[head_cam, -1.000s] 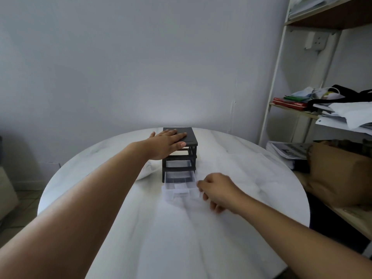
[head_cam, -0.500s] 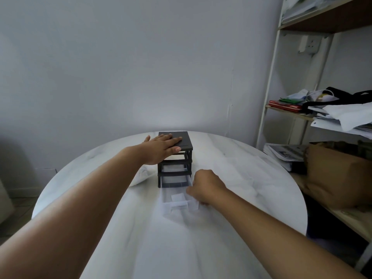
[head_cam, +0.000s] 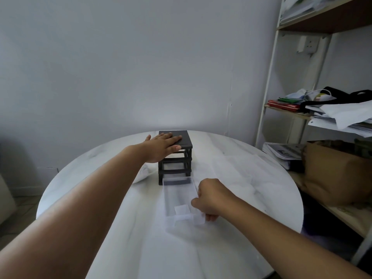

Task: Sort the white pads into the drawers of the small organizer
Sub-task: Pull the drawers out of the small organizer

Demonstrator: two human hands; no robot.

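With the flat left hand [head_cam: 165,146] pressing the black organizer [head_cam: 186,140] down, the right hand [head_cam: 211,198], curled round the front of the clear drawer [head_cam: 177,190] where one white pad [head_cam: 182,210] lies, should slide it slow and straight.

A home room or small office: a round marble surface [head_cam: 231,158], shelves [head_cam: 322,21] of papers [head_cam: 342,115], bare wall [head_cam: 141,67].

legible text: none | printed papers [head_cam: 285,152]: print too blurred to read
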